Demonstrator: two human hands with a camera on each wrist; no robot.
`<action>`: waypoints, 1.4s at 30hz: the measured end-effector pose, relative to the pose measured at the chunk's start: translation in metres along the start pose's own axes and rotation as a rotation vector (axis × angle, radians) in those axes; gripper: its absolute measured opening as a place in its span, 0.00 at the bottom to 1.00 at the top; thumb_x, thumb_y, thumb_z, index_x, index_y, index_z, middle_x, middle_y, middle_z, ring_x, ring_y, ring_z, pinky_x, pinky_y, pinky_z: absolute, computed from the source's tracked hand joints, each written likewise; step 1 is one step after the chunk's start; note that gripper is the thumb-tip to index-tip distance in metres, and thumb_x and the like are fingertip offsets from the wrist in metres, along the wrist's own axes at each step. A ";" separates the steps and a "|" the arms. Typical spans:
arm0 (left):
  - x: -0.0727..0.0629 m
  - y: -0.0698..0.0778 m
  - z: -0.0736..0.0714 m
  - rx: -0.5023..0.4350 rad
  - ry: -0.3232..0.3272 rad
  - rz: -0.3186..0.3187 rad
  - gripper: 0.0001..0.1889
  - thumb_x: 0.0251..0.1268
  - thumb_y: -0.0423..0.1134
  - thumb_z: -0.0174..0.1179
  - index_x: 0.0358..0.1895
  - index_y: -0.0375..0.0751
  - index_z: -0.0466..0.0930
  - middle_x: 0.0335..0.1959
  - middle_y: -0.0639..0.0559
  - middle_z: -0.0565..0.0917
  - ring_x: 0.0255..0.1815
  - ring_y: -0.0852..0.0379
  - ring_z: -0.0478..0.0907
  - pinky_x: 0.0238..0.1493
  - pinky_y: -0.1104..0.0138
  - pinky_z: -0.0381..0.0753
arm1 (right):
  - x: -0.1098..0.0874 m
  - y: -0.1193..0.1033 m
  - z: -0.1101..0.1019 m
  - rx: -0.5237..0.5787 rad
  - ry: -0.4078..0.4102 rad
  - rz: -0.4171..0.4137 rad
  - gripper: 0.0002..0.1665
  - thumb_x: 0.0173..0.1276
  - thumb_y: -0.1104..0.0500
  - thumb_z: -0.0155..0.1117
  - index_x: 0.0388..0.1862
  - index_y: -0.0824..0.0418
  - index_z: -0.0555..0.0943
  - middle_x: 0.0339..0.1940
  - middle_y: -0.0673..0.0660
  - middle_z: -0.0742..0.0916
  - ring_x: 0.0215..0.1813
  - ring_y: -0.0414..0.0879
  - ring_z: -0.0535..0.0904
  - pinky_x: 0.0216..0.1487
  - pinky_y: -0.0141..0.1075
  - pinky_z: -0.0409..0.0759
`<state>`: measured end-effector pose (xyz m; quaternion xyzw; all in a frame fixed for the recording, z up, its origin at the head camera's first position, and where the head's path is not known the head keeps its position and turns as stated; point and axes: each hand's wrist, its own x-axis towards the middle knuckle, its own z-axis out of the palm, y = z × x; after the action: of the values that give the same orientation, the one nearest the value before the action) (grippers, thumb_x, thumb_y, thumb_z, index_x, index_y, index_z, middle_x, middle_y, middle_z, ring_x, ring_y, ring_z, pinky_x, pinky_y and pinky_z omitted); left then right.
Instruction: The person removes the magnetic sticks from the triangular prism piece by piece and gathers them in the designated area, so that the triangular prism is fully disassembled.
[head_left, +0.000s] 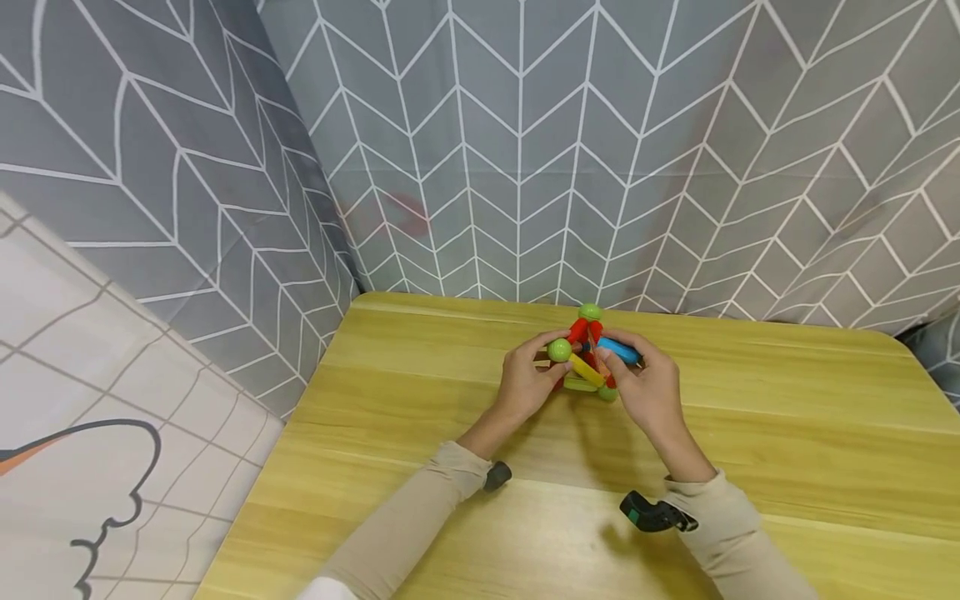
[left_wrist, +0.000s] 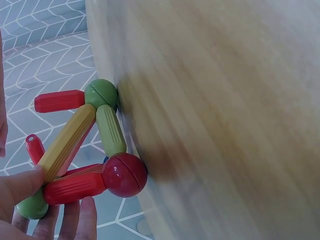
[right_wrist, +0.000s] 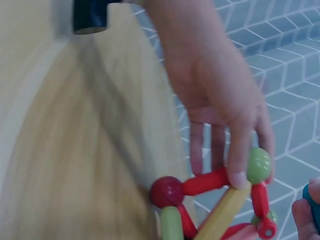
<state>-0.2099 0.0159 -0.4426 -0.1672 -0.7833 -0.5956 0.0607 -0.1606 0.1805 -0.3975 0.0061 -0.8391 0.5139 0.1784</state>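
A ball-and-stick toy frame (head_left: 587, 371) of chunky coloured sticks and balls stands at the far part of the table. My left hand (head_left: 528, 379) grips its left corner, thumb and fingers about a green ball (head_left: 559, 349) and the ends of the yellow stick (left_wrist: 67, 140) and a red stick (left_wrist: 75, 188) joined there. A dark red ball (left_wrist: 125, 175) and another green ball (left_wrist: 101, 94) sit at the lower corners, with a light green stick (left_wrist: 111, 130) between them. My right hand (head_left: 648, 387) pinches a blue stick (head_left: 619, 350), its inner end close to the frame's upper red sticks.
The wooden table (head_left: 420, 375) extends on both sides of the hands. A patterned grey curtain (head_left: 517, 150) hangs right behind its far edge. Dark wrist devices (head_left: 652, 512) sit near both sleeves.
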 end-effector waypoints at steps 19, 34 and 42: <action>-0.001 0.000 0.001 -0.002 -0.004 -0.042 0.24 0.58 0.29 0.71 0.59 0.49 0.84 0.59 0.47 0.85 0.49 0.45 0.87 0.45 0.69 0.87 | -0.004 0.021 -0.025 0.106 0.069 0.217 0.18 0.71 0.58 0.67 0.57 0.64 0.82 0.41 0.32 0.82 0.43 0.23 0.80 0.46 0.16 0.79; -0.001 0.001 0.001 -0.014 0.002 -0.037 0.24 0.58 0.29 0.71 0.59 0.47 0.83 0.59 0.46 0.85 0.49 0.44 0.86 0.47 0.68 0.87 | -0.008 0.046 -0.031 0.037 0.015 0.285 0.21 0.75 0.55 0.61 0.61 0.65 0.80 0.57 0.61 0.85 0.45 0.21 0.81 0.47 0.15 0.78; -0.001 0.002 0.001 0.001 -0.001 -0.036 0.24 0.59 0.29 0.71 0.60 0.47 0.83 0.59 0.47 0.85 0.49 0.44 0.86 0.48 0.68 0.87 | -0.009 0.064 -0.033 -0.015 0.060 0.332 0.20 0.72 0.55 0.65 0.58 0.65 0.81 0.54 0.59 0.86 0.38 0.16 0.77 0.41 0.16 0.78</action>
<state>-0.2085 0.0174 -0.4416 -0.1534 -0.7866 -0.5961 0.0495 -0.1547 0.2378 -0.4417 -0.1492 -0.8266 0.5301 0.1159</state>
